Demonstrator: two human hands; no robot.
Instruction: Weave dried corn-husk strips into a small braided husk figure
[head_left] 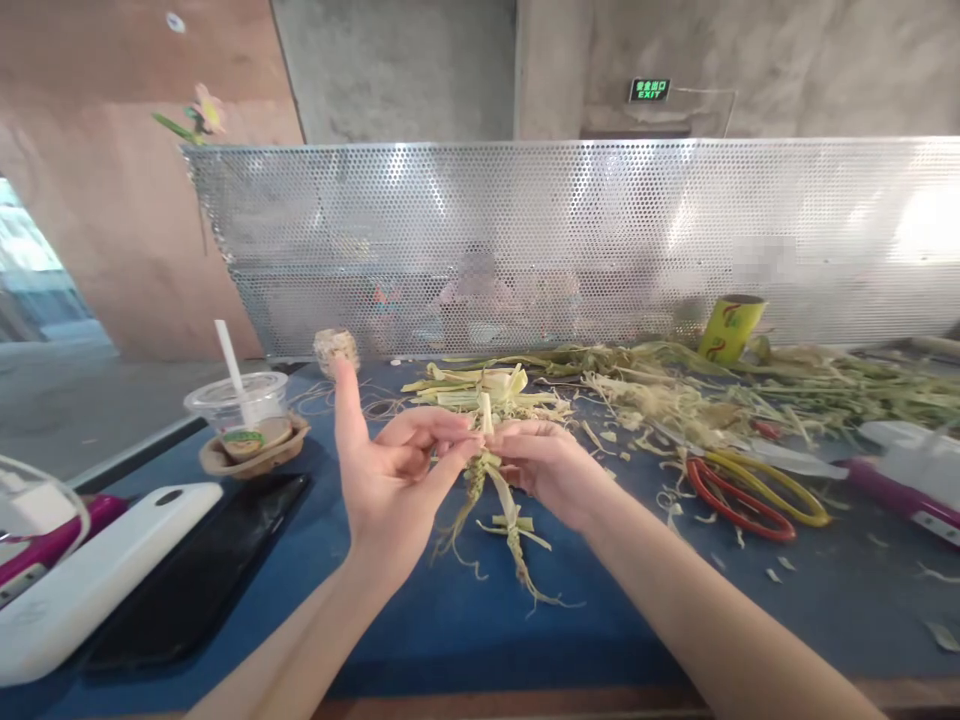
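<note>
In the head view, my left hand (401, 465) pinches a pale green braided piece of dried plant leaves (487, 462) between thumb and fingertips, with one finger pointing up. From the other side, my right hand (551, 465) pinches the same piece, its fingers closed at the top. A pale stub sticks up between the fingertips, and braided tails with frayed ends hang below. One braid (516, 540) reaches down over the blue table and has short crosswise strips near its middle. My fingers hide the exact grip point. Just beyond the hands lies a bundle of leaf strips (480, 382).
Scissors with red and yellow handles (739, 495) lie at right, near plant scraps (660, 400) and a yellow tube (733, 328). At left are a black phone (202, 570), a white power bank (112, 580) and a plastic cup (244, 400). A perforated metal screen (525, 220) stands behind.
</note>
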